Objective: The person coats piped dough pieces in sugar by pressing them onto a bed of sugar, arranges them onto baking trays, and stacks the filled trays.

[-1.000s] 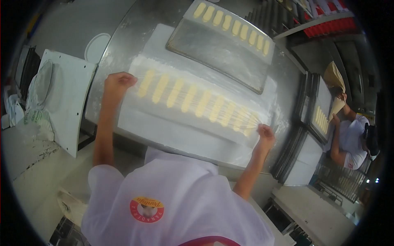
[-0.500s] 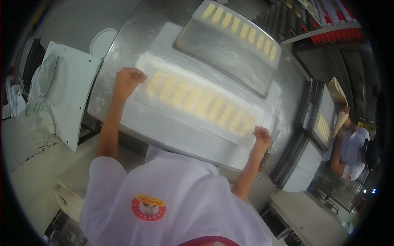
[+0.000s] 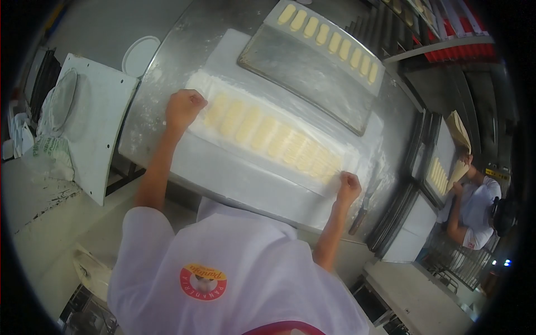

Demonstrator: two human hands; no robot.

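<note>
A row of pale dough pieces point(image 3: 245, 123) lies on a floured strip of the metal worktable point(image 3: 184, 56). Over them stretches a clear plastic sheet point(image 3: 307, 159), wrinkled toward its right end. My left hand point(image 3: 187, 108) pinches the sheet's left end, fingers closed, beside the leftmost piece. At the right end my right hand point(image 3: 349, 187) is closed on the other corner of the same sheet. The film blurs the outlines of the pieces beneath it.
Behind the dough sits a metal tray point(image 3: 307, 72), with more dough pieces point(image 3: 326, 36) along its far side. A long-handled blade point(image 3: 365, 204) lies right of my right hand. At right, a co-worker point(image 3: 474, 206) holds a piping bag-like cone point(image 3: 458, 173) near stacked trays point(image 3: 435, 162).
Both hands have shifted slightly inward with the sheet. The film now lies flatter on the left, and the dough pieces there look clearer. The blade is more visible.
</note>
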